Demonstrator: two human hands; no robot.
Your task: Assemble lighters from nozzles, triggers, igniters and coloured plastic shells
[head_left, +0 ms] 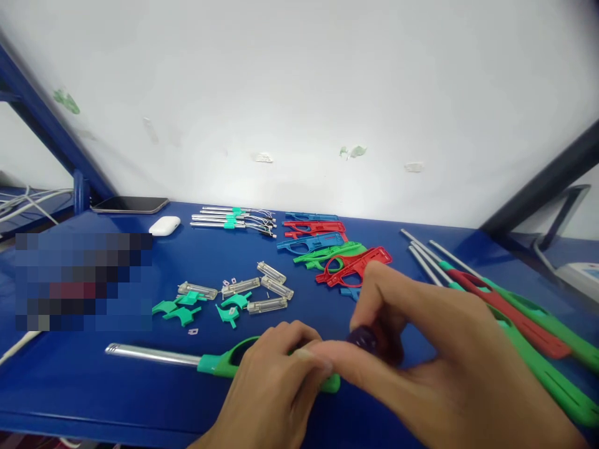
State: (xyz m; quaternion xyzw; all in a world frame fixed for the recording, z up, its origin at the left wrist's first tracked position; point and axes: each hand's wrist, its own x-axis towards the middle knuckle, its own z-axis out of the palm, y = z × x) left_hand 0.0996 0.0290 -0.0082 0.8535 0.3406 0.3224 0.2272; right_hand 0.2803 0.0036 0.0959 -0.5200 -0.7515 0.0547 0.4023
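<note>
My left hand [276, 380] is closed round the handle of a green lighter [219, 364], which lies along the front of the blue table with its silver tube pointing left. Beside it on the right, my right hand [421, 355] curls its fingers round a dark, rounded object [362, 338], whose far end is hidden in the palm. The right thumb tip reaches the left hand's fingertips over the lighter's handle. Part of the green handle end shows below them.
Clear tanks [266, 304] and teal triggers [185, 313] lie left of centre. Metal rods with wires [229, 222] and coloured shells [353, 268] are behind. Long lighters [519, 312] lie at right. A phone [131, 204] and a white case [165, 226] sit at back left on the blue table [116, 399].
</note>
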